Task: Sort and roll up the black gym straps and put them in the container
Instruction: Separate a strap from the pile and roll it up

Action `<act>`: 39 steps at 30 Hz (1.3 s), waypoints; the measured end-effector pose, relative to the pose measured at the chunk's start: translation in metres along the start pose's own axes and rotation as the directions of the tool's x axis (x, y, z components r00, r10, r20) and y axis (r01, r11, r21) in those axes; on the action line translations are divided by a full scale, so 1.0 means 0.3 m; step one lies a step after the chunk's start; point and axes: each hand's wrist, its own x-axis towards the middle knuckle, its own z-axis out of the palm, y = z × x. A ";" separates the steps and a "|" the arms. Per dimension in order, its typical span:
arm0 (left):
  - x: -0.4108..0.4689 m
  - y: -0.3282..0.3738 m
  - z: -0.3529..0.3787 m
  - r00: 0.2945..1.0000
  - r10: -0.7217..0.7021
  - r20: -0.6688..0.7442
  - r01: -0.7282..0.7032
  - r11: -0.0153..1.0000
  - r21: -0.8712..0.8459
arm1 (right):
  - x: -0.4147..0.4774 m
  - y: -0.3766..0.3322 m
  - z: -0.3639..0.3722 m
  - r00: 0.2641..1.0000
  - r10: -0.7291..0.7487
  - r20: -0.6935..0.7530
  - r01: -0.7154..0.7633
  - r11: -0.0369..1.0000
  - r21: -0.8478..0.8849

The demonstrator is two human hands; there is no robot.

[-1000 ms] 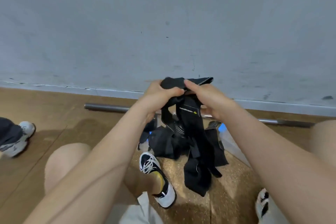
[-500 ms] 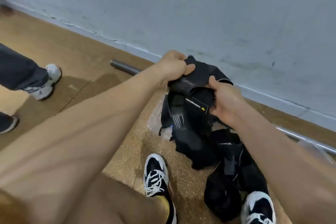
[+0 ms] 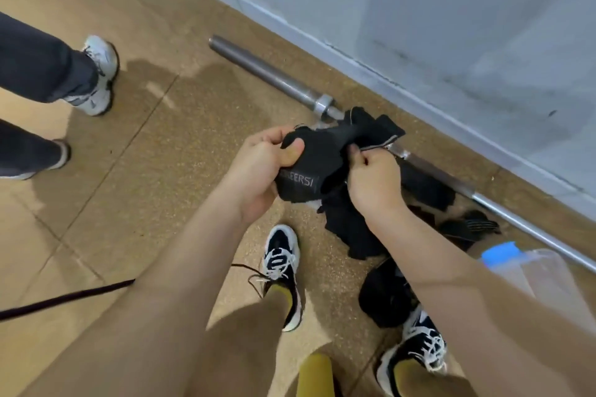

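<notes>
My left hand (image 3: 258, 171) grips the lettered end of a black strap (image 3: 325, 155), thumb clamped on top. My right hand (image 3: 374, 184) pinches its grey-edged free end. The strap is held above the pile of straps (image 3: 348, 229) on the floor, near the clear container (image 3: 545, 280). It looks light, soft and limp. Hold it by the flat ends and roll under tension.

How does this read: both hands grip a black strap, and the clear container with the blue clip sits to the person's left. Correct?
Not quite. The left hand and the right hand do both grip the black strap, but the clear container with the blue clip sits to the person's right, beside the right forearm. The head view shows it.
</notes>
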 end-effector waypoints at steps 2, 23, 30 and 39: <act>0.000 0.045 -0.036 0.999 0.000 -0.041 -0.003 0.997 -0.080 | -0.003 -0.068 0.030 1.000 -0.001 -0.008 0.001 0.999 -0.032; 0.176 0.576 -0.596 0.808 0.458 -0.370 -0.366 0.883 0.292 | 0.008 -0.737 0.268 0.959 0.284 0.007 -0.279 0.938 0.205; 0.419 0.510 -0.597 0.921 0.327 -0.211 -0.177 0.834 0.522 | 0.146 -0.809 0.324 0.930 0.367 0.028 -0.360 0.894 0.268; 0.500 0.434 -0.536 0.849 0.327 0.414 -0.518 0.367 0.773 | 0.244 -0.768 0.370 0.985 0.100 0.141 -0.096 0.995 -0.041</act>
